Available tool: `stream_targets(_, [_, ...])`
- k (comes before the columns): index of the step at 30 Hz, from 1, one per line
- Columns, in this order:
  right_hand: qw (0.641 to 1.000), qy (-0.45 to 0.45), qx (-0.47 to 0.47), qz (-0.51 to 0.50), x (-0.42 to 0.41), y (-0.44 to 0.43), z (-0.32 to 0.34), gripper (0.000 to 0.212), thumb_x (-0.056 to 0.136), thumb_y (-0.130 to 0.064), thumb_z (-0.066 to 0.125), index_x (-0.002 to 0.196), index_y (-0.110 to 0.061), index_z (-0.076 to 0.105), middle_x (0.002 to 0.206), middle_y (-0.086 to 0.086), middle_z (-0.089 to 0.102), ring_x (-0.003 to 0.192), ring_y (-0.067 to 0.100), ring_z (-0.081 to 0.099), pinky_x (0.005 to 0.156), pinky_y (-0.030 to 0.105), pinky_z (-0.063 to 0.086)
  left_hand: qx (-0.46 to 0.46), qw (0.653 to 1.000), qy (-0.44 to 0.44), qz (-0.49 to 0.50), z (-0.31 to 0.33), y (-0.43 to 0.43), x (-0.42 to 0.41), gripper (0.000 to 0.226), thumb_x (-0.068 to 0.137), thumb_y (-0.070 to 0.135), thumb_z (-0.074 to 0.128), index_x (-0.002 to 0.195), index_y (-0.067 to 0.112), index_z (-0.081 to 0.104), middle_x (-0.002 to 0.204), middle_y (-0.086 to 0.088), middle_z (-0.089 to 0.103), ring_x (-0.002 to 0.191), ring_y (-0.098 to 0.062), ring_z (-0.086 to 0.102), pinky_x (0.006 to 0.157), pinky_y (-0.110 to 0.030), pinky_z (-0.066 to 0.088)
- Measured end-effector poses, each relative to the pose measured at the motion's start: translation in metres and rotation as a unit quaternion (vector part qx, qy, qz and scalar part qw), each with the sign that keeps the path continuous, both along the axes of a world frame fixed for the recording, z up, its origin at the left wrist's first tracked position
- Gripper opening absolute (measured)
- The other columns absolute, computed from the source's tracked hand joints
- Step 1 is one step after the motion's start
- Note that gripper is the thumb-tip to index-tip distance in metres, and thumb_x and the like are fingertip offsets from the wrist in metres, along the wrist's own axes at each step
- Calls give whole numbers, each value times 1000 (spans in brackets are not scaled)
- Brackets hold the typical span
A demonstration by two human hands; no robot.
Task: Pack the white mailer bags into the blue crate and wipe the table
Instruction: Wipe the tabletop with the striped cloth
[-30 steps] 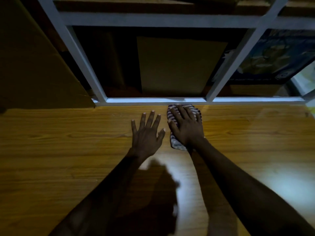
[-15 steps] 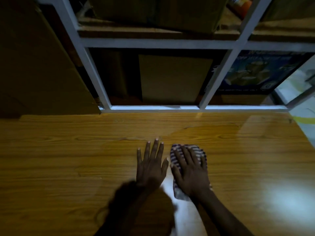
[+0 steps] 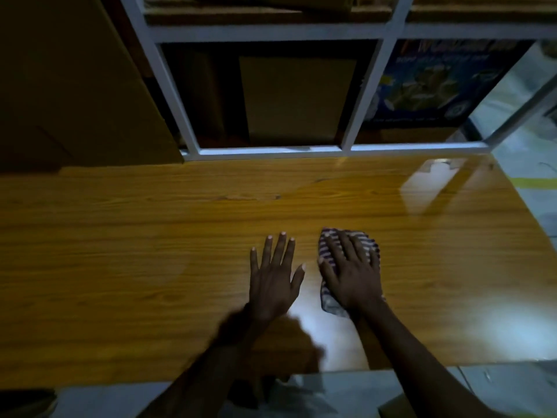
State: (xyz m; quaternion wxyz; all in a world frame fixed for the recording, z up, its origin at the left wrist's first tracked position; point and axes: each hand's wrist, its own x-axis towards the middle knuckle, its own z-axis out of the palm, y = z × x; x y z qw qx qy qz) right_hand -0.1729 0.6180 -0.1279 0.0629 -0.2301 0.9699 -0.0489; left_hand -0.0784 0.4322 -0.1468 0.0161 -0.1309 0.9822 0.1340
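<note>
Wooden tabletop (image 3: 150,236) shows no mailer bags; wiping underway. Right hand (image 3: 351,276) presses striped cloth (image 3: 328,306) flat, left hand (image 3: 275,276) spread on wood.

**Gloss, weave and cardboard**

The counter (image 3: 120,267) has a yellow-brown wood-grain face, smooth and glossy, with glare at the near right. The cloth (image 3: 327,241) is soft, striped woven fabric, creased. At the far edge the shelf frame (image 3: 265,153) looks like pale painted metal. The cardboard panel (image 3: 295,98) inside is matt brown. The printed box (image 3: 437,82) to its right has a slight sheen.
</note>
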Motion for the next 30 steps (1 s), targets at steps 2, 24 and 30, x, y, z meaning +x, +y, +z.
stream_targets(2, [1000,11,-5,-15,24,15,-2,68,100,-70,16,160,-38,21,169,-7,12,155,21,17,118,54,16,5,1000,-11,-15,2,7,14,71,106,64,20,165,29,5,172,6,-8,158,-23,-13,124,-60,-2])
stream_targets(24, [999,32,-8,-30,117,68,-1,65,103,-66,21,161,-39,12,170,-7,9,157,18,8,121,56,11,2,999,26,-30,-2,68,74,69,105,60,22,164,25,19,172,2,5,158,-34,1,119,-70,1])
stream_targets(30, [999,1,-24,-48,61,80,3,65,100,-69,18,160,-44,11,170,-10,7,157,17,8,122,56,10,-1,999,12,-33,-2,80,47,68,105,60,19,164,25,20,172,1,7,158,-33,1,120,-70,4])
